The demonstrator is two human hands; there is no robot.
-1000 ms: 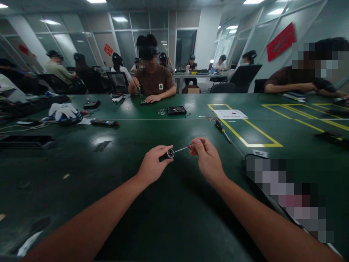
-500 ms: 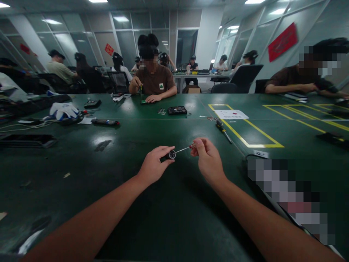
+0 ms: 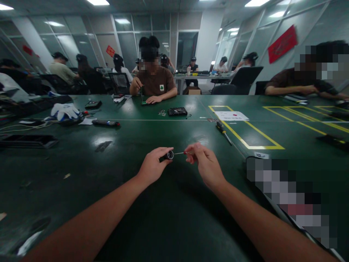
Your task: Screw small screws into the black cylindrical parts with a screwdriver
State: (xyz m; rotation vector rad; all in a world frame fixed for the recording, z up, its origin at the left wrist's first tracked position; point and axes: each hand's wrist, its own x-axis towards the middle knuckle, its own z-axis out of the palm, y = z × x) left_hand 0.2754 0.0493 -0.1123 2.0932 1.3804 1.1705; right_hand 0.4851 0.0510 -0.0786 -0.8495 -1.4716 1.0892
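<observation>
My left hand (image 3: 152,165) is closed around a short black cylinder (image 3: 169,155) whose round, silver-rimmed end faces right. In the fingers of my right hand (image 3: 207,163) is a thin screwdriver (image 3: 179,153), with a bit of red showing where its metal shaft meets the fingertips. The shaft points left and its tip is at the cylinder's open end; how deep it reaches inside I cannot tell. Most of the screwdriver's handle is hidden by my fingers. Both hands are over the green table (image 3: 128,203), close together.
A yellow-and-black screwdriver (image 3: 224,133) lies beyond my right hand, near a taped yellow outline and a paper sheet (image 3: 231,115). Farther off is a black case (image 3: 177,111). White gloves (image 3: 64,111) and a dark pen-shaped tool (image 3: 105,123) lie left. A co-worker (image 3: 155,82) sits opposite.
My right hand has moved a little left and down, bringing the screwdriver closer to level and nearer the cylinder. My left hand has shifted only slightly, still gripping the cylinder.
</observation>
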